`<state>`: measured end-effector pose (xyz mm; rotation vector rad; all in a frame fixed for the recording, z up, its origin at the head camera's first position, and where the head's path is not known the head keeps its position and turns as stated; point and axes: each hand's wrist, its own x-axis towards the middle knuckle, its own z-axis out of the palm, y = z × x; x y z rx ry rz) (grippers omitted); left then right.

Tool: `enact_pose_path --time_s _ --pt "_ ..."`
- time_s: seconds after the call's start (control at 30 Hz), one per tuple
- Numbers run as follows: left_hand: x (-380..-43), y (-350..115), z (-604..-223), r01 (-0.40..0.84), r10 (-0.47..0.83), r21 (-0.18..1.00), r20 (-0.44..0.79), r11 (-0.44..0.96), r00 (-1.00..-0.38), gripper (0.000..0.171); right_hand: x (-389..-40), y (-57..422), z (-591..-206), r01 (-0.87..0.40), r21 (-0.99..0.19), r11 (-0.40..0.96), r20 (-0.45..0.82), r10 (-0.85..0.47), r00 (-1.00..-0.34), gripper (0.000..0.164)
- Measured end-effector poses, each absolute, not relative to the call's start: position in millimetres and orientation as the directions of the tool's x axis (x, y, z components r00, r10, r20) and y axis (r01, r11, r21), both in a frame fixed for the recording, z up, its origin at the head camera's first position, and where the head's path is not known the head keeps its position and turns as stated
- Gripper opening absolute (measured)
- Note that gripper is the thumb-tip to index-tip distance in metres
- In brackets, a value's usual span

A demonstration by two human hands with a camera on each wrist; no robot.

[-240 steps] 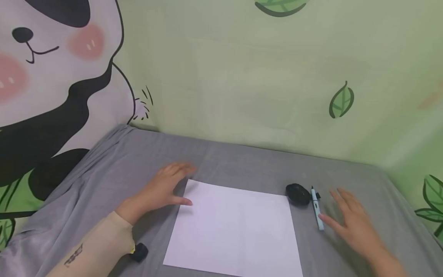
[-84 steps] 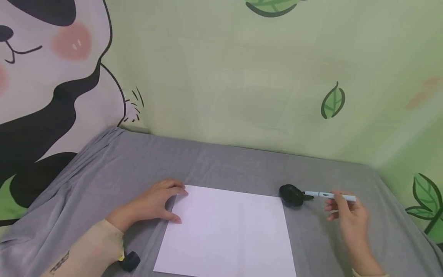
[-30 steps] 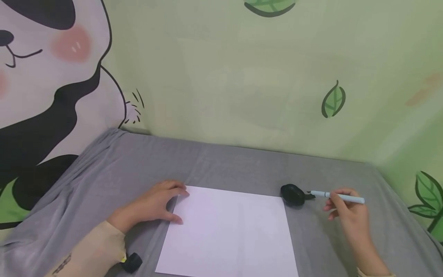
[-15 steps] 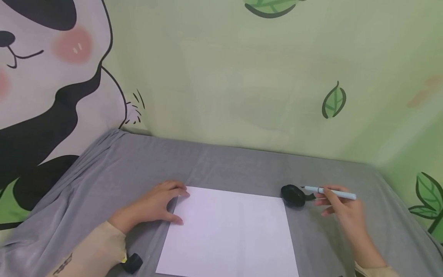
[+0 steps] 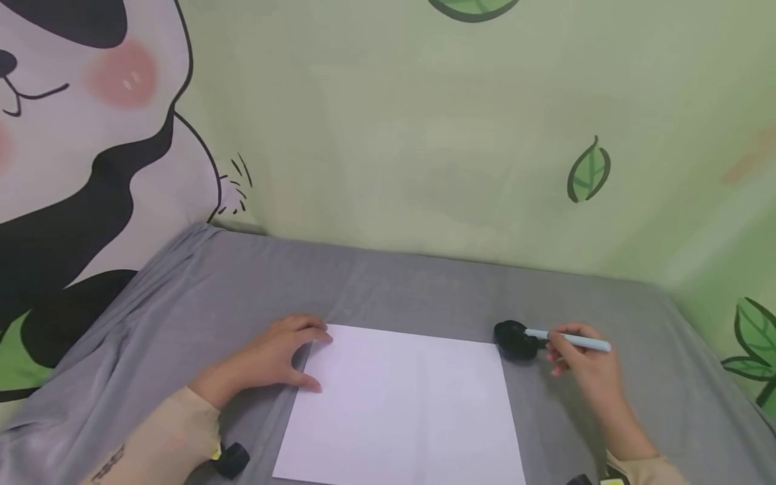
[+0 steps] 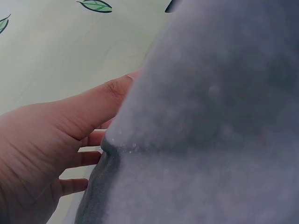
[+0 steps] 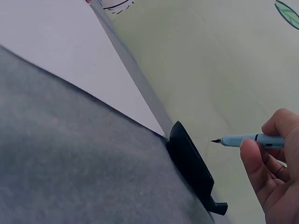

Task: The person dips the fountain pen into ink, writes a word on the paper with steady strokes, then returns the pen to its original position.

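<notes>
Pinching a slim, smooth light-blue fountain pen (image 7: 236, 140), the right hand (image 5: 588, 374) held its pointed nib (image 7: 216, 141) over a glossy, rounded black vessel (image 5: 512, 340) beside the corner of some flat white paper (image 5: 400, 404); the left hand (image 5: 275, 353), fingers loosely spread, touched the paper's left edge on wrinkled grey cloth (image 5: 376, 283)

Head camera faces forward-down; close wrist cameras share wall (image 7: 196, 70).

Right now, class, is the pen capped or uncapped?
Uncapped: in the right wrist view, the pen ends in a bare, dark, pointed nib.
</notes>
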<state>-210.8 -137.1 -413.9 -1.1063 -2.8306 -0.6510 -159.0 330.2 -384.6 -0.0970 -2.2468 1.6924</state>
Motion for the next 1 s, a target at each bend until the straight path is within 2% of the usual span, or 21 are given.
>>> enact_pose_path --time_s 0.13,0.3,0.57,1.0 --pt "-210.2 -139.0 -414.0 0.642 0.631 0.372 0.169 0.671 -0.757 0.069 -161.9 328.2 -387.1 -0.114 -0.922 0.37 0.218 0.254 -0.942 0.001" --pt "-210.4 -138.7 -414.3 0.641 0.632 0.376 0.166 0.669 -0.757 0.069 -162.3 326.7 -390.5 -0.073 -0.907 0.416 0.198 0.268 -0.943 0.016" --pt "-212.3 -136.7 -414.5 0.626 0.626 0.386 0.146 0.677 -0.766 0.07 -162.6 326.5 -393.4 -0.076 -0.879 0.471 0.205 0.229 -0.952 0.023" --pt "-212.1 -136.9 -413.2 0.619 0.626 0.389 0.125 0.682 -0.77 0.07 -162.5 323.9 -399.5 -0.069 -0.862 0.503 0.207 0.223 -0.952 0.022"
